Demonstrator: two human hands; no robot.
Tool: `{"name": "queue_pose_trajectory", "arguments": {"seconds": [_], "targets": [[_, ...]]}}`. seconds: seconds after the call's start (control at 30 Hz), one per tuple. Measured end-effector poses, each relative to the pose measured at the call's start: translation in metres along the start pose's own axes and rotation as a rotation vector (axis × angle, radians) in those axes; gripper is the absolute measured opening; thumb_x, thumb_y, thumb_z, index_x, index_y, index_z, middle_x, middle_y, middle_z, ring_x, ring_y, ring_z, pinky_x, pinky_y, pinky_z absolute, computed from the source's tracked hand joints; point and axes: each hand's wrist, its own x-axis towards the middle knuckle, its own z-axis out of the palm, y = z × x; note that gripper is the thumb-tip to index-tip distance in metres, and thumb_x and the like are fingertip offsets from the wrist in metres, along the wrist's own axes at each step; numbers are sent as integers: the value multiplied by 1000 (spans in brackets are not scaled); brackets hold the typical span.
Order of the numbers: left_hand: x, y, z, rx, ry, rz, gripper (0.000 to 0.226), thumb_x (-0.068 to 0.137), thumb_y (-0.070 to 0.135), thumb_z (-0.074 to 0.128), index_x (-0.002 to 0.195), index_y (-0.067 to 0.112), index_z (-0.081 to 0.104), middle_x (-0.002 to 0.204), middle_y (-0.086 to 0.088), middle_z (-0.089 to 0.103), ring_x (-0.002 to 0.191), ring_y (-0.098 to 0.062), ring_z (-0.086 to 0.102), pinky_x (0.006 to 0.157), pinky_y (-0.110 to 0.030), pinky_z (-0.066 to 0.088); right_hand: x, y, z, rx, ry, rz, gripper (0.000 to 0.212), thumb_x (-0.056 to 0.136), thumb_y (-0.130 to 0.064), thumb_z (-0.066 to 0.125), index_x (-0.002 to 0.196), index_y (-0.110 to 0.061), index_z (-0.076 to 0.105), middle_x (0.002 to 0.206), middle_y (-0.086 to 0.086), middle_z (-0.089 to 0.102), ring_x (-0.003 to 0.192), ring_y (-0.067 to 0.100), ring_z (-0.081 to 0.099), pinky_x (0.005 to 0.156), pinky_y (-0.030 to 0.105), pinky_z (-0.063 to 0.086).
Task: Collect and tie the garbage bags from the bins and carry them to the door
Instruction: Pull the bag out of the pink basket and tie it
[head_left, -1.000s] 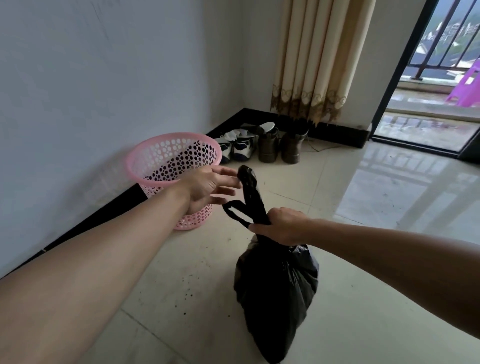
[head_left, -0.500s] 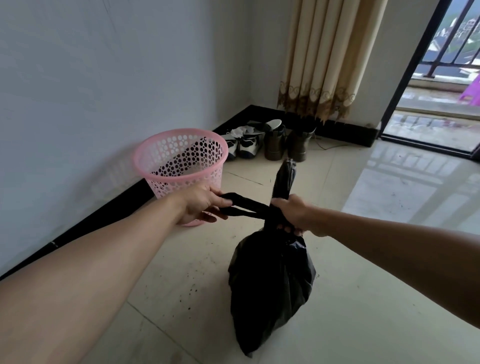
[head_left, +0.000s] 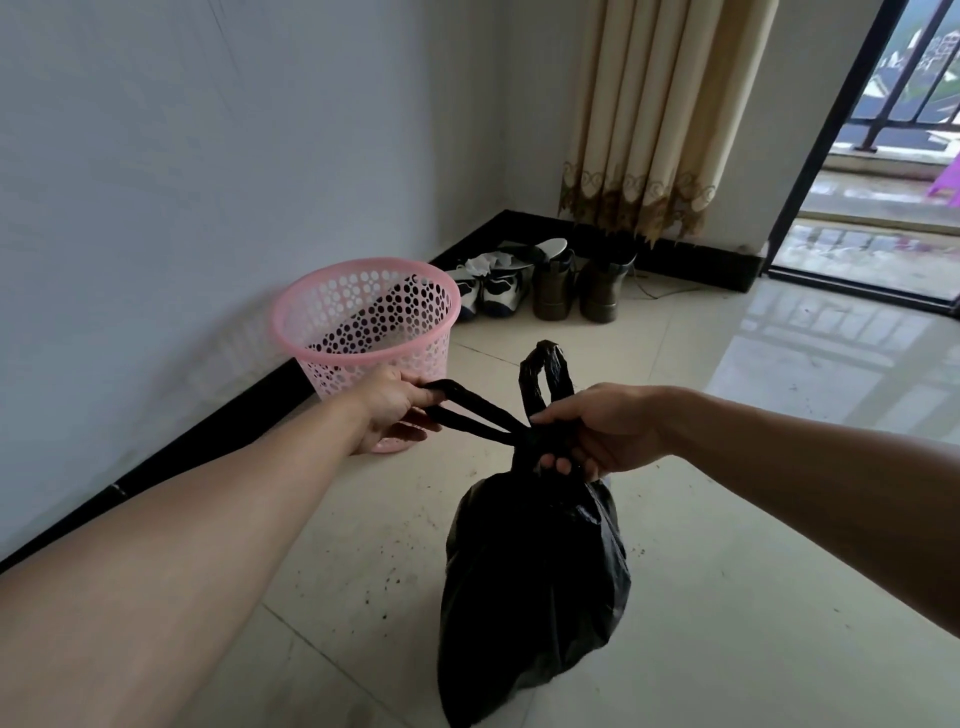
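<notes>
Tying off the black garbage bag (head_left: 535, 582), the person has it hanging in front of them, at the centre of the view and running down towards six o'clock, its bottom low over the pale tiled floor (head_left: 753, 597); whether it touches the tiles cannot be told. The left hand (head_left: 395, 410) has its fingers closed tight on one handle loop (head_left: 467, 410) and draws it out flat towards nine o'clock. The right hand (head_left: 597, 431) is clamped round the gathered neck of the bag, fingers curled under it, with the other handle loop (head_left: 545, 374) standing up at twelve o'clock from the fist. Held so, the neck is pinched shut and takes the weight, which leaves the two loops free to be crossed; that looks like the reason for the split grip.

The emptied pink perforated bin (head_left: 363, 322) stands against the wall at ten o'clock from the bag, just behind the left hand. Beyond it, at about twelve o'clock, a row of shoes and boots (head_left: 550, 286) sits under the curtain (head_left: 649, 130), and the open balcony door (head_left: 883, 208) lies at two o'clock.

Against half a second ago, the left loop is pulled further out and tauter, and the upright loop now shows as an open ring rather than a closed strip. A second ago the left hand was only reaching for the bag top. The knot does not look drawn tight yet.
</notes>
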Motion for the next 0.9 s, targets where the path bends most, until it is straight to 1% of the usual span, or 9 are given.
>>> {"name": "queue_pose_trajectory", "arguments": {"seconds": [0.1, 0.2, 0.37, 0.47, 0.53, 0.67, 0.73, 0.8, 0.9], "targets": [[-1, -8, -3, -27, -9, -44, 26, 87, 15, 66, 108, 0, 63, 87, -16, 70, 67, -22, 68, 59, -31, 55, 1, 2, 1, 81, 35, -29, 23, 99, -26, 47, 92, -8, 59, 69, 2, 61, 54, 9, 54, 46, 18, 36], [-7, -18, -7, 83, -176, -123, 31, 82, 24, 72, 107, 7, 64, 99, -12, 69, 92, -25, 66, 75, -37, 54, 0, 5, -1, 176, 66, -63, 17, 98, -23, 50, 94, -8, 57, 72, 3, 61, 56, 11, 56, 48, 20, 39], [-18, -20, 13, 403, -418, -160, 65, 73, 16, 81, 131, 27, 54, 124, 5, 66, 121, -17, 54, 98, -38, 42, 0, 5, 3, 251, 38, -111, 18, 99, -27, 47, 103, -10, 54, 71, 2, 60, 59, 12, 56, 50, 21, 40], [-22, -16, 33, 434, -415, -77, 74, 72, 11, 81, 135, 30, 50, 118, 7, 64, 113, -14, 57, 95, -30, 42, 1, 1, 5, 248, 6, -134, 27, 99, -30, 47, 116, -12, 55, 73, 1, 60, 62, 11, 57, 54, 21, 40], [-21, -15, 42, 382, -398, 7, 61, 76, 6, 78, 129, 24, 55, 107, 3, 67, 103, -12, 62, 86, -21, 47, 1, -3, 5, 245, -16, -155, 33, 97, -33, 48, 123, -14, 56, 76, 0, 60, 65, 11, 57, 56, 22, 41], [-16, -15, 47, 402, -299, 134, 22, 84, 13, 71, 106, 10, 71, 104, -12, 72, 97, -19, 69, 93, -30, 54, -5, -8, 1, 252, -48, -189, 29, 89, -40, 55, 98, -16, 68, 77, 0, 60, 68, 12, 56, 58, 23, 42], [-15, -14, 48, 400, -264, 165, 8, 85, 17, 70, 88, 10, 74, 87, -8, 73, 81, -16, 68, 85, -30, 55, -8, -8, -1, 257, -38, -200, 28, 81, -39, 60, 92, -14, 66, 75, 1, 59, 68, 13, 56, 58, 23, 43], [-15, -11, 49, 367, -226, 190, 12, 83, 16, 71, 72, 19, 72, 71, 3, 69, 70, -12, 64, 71, -24, 52, -10, -8, -2, 241, -17, -218, 25, 79, -32, 63, 92, -12, 63, 75, 1, 59, 67, 13, 55, 57, 23, 43], [-15, -5, 44, 285, -138, 225, 12, 81, 13, 72, 75, 22, 68, 73, 1, 68, 71, -15, 64, 66, -23, 49, -14, -12, -5, 167, 53, -268, 14, 78, -19, 69, 87, -8, 66, 75, 4, 60, 66, 13, 55, 54, 21, 43]]}}
